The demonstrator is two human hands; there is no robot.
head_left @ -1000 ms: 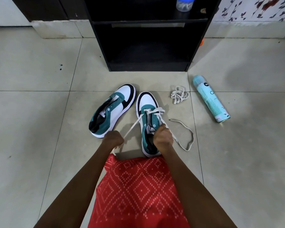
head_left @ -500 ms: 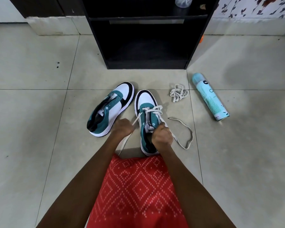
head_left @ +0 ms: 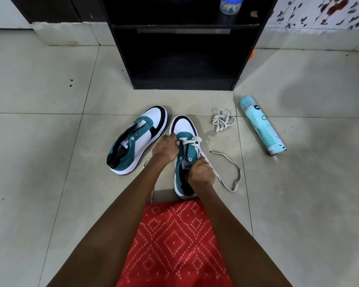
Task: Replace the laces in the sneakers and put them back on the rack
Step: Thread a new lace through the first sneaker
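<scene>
Two teal, white and black sneakers lie on the tiled floor before a black rack (head_left: 180, 83). The left sneaker (head_left: 137, 139) has no lace. The right sneaker (head_left: 183, 129) carries a white lace (head_left: 228, 172) through its front eyelets, and one end loops loose on the floor to the right. My left hand (head_left: 166, 149) pinches the lace at the sneaker's left eyelets. My right hand (head_left: 201, 171) grips the sneaker's right side by the tongue, with the lace running under its fingers.
A bunched spare lace (head_left: 223, 121) lies right of the sneakers. A light blue spray can (head_left: 261, 125) lies on its side further right. A clear jar with a blue lid (head_left: 230, 5) stands on the rack's upper shelf. My red patterned garment (head_left: 174, 241) covers the near floor.
My left hand has moved forward from beside the sneaker's heel to its front eyelets, taking up the lace slack. My right hand has stayed on the sneaker.
</scene>
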